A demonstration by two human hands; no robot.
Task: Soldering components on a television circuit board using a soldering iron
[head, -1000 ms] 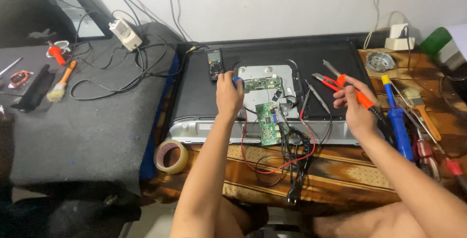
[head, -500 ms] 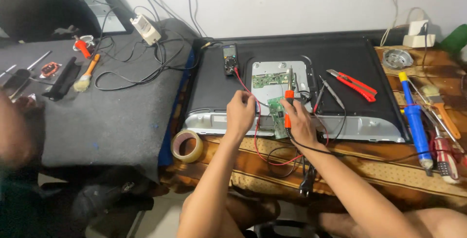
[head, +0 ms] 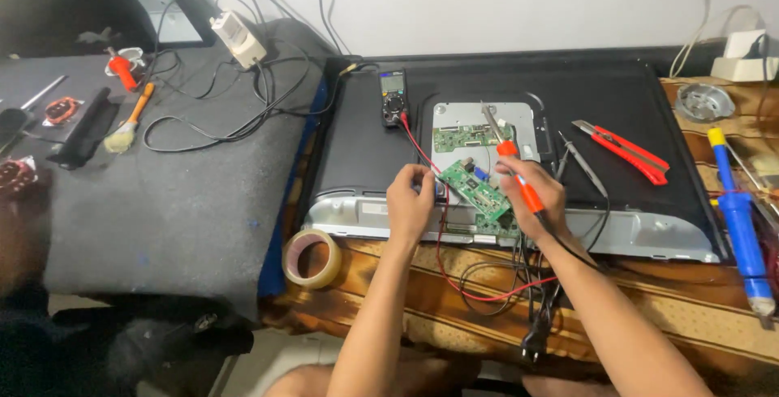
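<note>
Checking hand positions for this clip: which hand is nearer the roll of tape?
Left. The left hand is up and right of the tape at the table edge; the right hand, holding a soldering iron, is farther right, past the circuit board.

The 1 head camera looks steeply down, close over the workbench [head: 568, 283].
</note>
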